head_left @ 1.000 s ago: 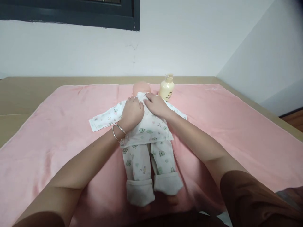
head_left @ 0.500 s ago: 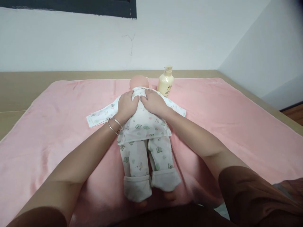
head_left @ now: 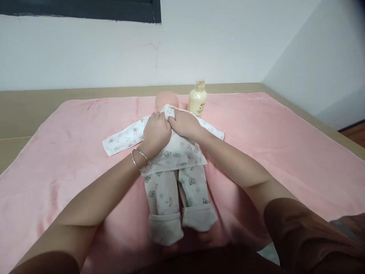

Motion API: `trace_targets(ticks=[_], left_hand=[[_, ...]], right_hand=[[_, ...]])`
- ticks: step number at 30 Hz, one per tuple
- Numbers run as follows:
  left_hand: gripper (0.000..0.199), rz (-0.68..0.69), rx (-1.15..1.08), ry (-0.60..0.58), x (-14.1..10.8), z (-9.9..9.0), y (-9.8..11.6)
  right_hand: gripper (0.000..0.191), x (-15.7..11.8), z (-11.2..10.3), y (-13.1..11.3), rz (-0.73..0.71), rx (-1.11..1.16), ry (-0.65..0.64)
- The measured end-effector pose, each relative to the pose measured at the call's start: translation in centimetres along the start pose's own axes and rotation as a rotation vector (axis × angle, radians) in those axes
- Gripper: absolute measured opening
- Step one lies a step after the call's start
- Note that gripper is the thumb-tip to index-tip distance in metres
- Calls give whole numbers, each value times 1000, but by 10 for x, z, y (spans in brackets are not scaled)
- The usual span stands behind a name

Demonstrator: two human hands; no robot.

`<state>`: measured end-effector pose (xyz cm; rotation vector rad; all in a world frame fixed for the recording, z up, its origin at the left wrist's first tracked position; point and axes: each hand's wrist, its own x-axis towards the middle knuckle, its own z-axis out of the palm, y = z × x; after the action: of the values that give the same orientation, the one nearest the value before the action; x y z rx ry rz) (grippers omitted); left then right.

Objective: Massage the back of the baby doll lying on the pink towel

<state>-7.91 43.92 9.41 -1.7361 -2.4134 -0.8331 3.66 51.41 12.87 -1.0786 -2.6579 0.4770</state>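
Observation:
A baby doll [head_left: 167,99] lies on a pink blanket in the middle of the head view, its bald head away from me and no face showing. It wears a white printed shirt [head_left: 182,154] and matching trousers [head_left: 192,186] with turned-up cuffs. My left hand [head_left: 157,129], with two bangles at the wrist, is curled closed on the shirt's upper part. Beside it, my right hand [head_left: 186,123] grips the shirt below the neck, thumb against the cloth. A small flap of fabric stands between the hands. Some fingertips are hidden.
A cream pump bottle [head_left: 197,101] stands just right of the doll's head. The pink blanket [head_left: 273,152] covers most of the wooden surface [head_left: 85,94]. A white wall [head_left: 99,53] rises behind, with another at the right.
My left hand has curled and shifted slightly right, closer to my right hand. The cloth between them has bunched up near the neck. The bottle and the doll's legs stay put.

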Motion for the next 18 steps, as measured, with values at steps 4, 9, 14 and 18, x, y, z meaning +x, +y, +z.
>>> trace_targets(ticks=[4,9,14,18], left_hand=[[39,-91,-71,-115,12,-4,-11],[38,-114,-34,-52,7,-8,-6],[37,-101,34,-90,4,-11,3],[36,-77,-10,-162,16,-14,-7]], right_hand=[[39,-14,-5,-11,-5,-103,-34],[44,3,0,7,-63,-33,-19],[49,11,4,10,-32,-40,-16],[41,-11,-9,-11,1,-130,-76]])
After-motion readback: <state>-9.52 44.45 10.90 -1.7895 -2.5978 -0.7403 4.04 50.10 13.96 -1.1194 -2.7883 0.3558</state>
